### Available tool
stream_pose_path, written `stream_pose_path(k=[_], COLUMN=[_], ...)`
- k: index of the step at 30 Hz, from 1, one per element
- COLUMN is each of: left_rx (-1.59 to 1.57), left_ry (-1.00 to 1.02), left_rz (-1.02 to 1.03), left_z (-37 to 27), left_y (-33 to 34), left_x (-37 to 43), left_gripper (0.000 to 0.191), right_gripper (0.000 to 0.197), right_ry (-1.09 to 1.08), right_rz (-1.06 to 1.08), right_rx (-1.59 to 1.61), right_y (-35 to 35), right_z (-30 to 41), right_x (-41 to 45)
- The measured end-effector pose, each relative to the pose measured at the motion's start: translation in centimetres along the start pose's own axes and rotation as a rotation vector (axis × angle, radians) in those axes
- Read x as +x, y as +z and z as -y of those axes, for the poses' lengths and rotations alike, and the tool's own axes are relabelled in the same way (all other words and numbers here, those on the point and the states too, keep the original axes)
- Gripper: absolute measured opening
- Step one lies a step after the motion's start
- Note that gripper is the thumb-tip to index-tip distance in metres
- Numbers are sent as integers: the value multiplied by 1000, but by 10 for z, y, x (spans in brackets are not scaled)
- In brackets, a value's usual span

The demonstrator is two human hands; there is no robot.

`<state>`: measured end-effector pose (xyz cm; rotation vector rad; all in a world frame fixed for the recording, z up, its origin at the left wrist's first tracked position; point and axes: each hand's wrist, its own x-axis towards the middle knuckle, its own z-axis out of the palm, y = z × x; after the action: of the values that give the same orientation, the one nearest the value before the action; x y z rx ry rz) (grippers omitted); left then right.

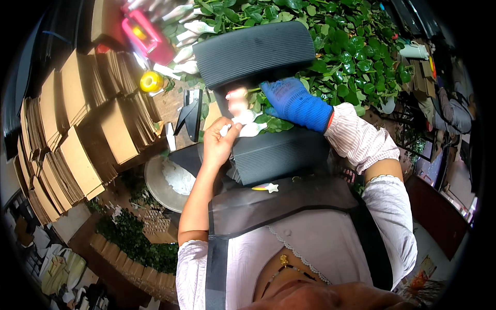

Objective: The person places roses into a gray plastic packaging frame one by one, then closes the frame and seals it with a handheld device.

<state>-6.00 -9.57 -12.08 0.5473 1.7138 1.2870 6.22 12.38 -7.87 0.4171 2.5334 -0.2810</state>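
Note:
My bare left hand (221, 137) pinches a small white piece (224, 130) between thumb and fingers, beside rose heads in white net sleeves (252, 130). A pale pink rose head (237, 101), partly washed out by glare, lies just above them. My right hand (294, 102), in a blue knitted glove, is over the leafy green stems to the right; its fingertips touch a stem, but the grasp is partly hidden. The flowers lie between two black ribbed pads, an upper one (255, 52) and a lower one (283, 155) near my apron.
A black stapler-like tool (190, 116) and a yellow tape roll (151, 81) lie left on the wooden table. Beyond them are a pink holder (149, 37) and stacked cardboard sleeves (85, 116). Leafy stems (352, 58) pile up behind. A round bin (170, 182) stands below left.

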Motion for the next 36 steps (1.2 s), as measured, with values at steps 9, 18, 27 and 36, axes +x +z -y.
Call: stream_pose_path(k=[9, 18, 27, 36], left_rx=[-143, 496, -142, 1556], left_ry=[198, 17, -189, -19], left_rz=[-213, 295, -39, -314], left_z=[-15, -27, -17, -18], left_y=[-65, -19, -27, -115], left_x=[-25, 0, -41, -123], left_gripper=[17, 25, 21, 38], right_gripper=[63, 20, 13, 15], right_ry=[66, -223, -282, -381], right_rz=[-30, 263, 229, 203], right_rx=[92, -106, -207, -290], right_y=[-43, -27, -8, -10], right_z=[-1, 32, 32, 45], right_x=[-34, -18, -7, -4])
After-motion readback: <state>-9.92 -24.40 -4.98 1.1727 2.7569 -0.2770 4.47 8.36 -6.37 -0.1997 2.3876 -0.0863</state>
